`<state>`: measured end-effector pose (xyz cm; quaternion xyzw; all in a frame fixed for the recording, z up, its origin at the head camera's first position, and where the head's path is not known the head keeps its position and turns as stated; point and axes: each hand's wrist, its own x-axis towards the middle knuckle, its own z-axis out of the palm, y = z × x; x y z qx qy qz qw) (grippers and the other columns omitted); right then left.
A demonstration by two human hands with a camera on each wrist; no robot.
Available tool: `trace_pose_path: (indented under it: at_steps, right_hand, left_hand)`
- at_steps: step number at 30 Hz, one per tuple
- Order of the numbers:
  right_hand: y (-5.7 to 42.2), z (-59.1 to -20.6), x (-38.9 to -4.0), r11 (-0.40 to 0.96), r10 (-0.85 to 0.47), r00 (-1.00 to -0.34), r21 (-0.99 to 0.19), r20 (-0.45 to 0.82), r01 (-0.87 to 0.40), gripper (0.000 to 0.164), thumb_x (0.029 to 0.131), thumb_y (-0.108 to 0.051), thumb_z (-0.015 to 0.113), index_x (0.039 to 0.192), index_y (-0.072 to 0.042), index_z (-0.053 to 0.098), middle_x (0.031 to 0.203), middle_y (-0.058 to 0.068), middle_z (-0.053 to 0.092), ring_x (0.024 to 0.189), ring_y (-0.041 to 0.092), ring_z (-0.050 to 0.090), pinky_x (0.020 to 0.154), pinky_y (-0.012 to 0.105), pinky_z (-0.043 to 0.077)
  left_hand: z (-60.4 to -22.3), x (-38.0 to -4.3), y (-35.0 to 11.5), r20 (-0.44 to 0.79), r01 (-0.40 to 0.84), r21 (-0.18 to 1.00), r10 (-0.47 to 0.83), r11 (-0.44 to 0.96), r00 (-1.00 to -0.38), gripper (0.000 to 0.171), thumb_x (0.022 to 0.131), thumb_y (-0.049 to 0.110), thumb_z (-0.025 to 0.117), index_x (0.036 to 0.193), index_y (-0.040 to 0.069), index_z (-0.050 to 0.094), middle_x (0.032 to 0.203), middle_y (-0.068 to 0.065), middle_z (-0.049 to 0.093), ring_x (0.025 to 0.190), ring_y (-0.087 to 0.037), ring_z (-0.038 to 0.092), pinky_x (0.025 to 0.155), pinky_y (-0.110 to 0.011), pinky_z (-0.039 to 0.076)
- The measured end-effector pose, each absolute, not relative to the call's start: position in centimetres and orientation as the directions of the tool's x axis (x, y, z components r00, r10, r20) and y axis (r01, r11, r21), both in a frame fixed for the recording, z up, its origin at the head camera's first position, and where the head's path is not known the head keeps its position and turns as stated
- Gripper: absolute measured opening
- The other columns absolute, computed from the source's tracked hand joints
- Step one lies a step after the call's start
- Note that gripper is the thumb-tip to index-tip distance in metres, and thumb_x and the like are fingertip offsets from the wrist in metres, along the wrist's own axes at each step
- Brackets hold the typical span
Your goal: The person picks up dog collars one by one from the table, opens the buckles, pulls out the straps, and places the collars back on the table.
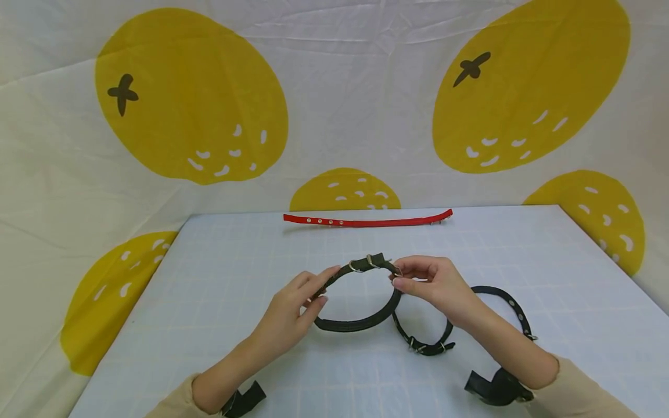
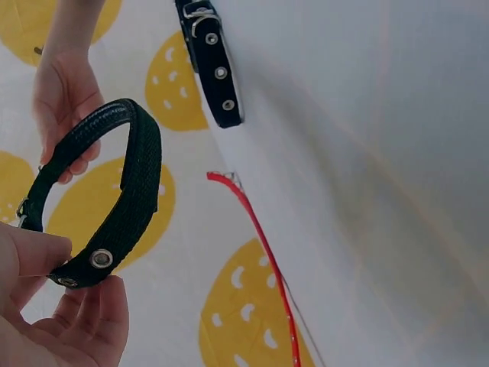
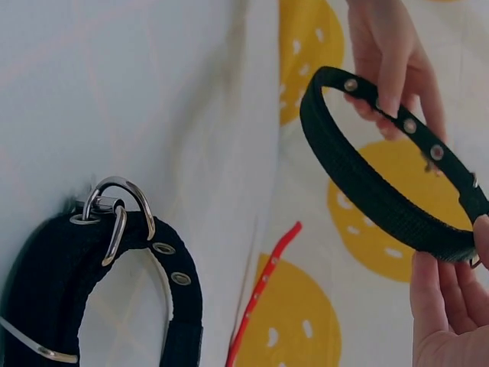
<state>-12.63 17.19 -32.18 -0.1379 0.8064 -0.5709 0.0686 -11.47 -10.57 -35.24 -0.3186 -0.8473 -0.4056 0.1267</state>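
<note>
Both hands hold up a dark buckled collar [image 1: 357, 325], closed into a loop above the table. My left hand [image 1: 292, 307] pinches its left side between thumb and fingers, beside metal eyelets visible in the left wrist view. My right hand [image 1: 434, 287] pinches its right side, near the metal buckle and ring at the top. Below the right hand a black looped collar [image 1: 431, 349] lies on the table. Another stretch of black collar with eyelets [image 1: 509, 298] shows beyond the right forearm, which hides part of it.
A red studded collar [image 1: 366, 223] lies stretched out along the back of the pale table [image 1: 235, 249]. Behind it hangs a white cloth [image 1: 360, 104] printed with large yellow fruit shapes. In the right wrist view, a black collar [image 3: 34, 283] with metal rings is close by.
</note>
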Motion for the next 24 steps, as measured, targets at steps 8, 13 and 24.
trace_pose_path:
  at_steps: [8,13,24]
  right_hand:
    - [16.8,-32.5,-12.6,0.307,-0.379,-0.924,-0.935,0.052,-0.178,0.028,0.085,-0.016,0.069,0.109,-0.003,0.063,0.094,0.009,0.063,0.091,0.022,0.059,0.078,0.032,0.052]
    - [16.5,-32.8,-12.7,0.266,-0.489,-0.867,-0.93,0.095,-0.252,0.029,0.087,-0.013,0.067,0.113,-0.003,0.061,0.1,0.01,0.061,0.091,0.022,0.059,0.077,0.03,0.053]
    - [15.5,-32.3,-13.1,0.218,-0.586,-0.806,-0.942,0.083,-0.256,0.033,0.086,-0.011,0.067,0.118,-0.003,0.06,0.105,0.011,0.063,0.09,0.025,0.06,0.08,0.032,0.053]
  left_hand:
    - [-35.0,-11.7,-9.8,0.501,0.638,0.638,0.397,0.431,-0.769,0.03,0.084,0.011,0.07,0.113,0.01,0.063,0.086,0.008,0.059,0.076,-0.004,0.054,0.065,-0.021,0.052]
    - [-34.7,-11.7,-9.1,0.501,0.648,0.647,0.416,0.402,-0.759,0.02,0.083,0.013,0.071,0.103,0.01,0.066,0.084,0.007,0.06,0.074,-0.005,0.054,0.062,-0.02,0.052]
    - [-34.1,-11.5,-8.4,0.478,0.63,0.676,0.423,0.383,-0.77,0.017,0.081,0.013,0.073,0.097,0.012,0.068,0.08,0.009,0.059,0.071,-0.004,0.054,0.061,-0.02,0.051]
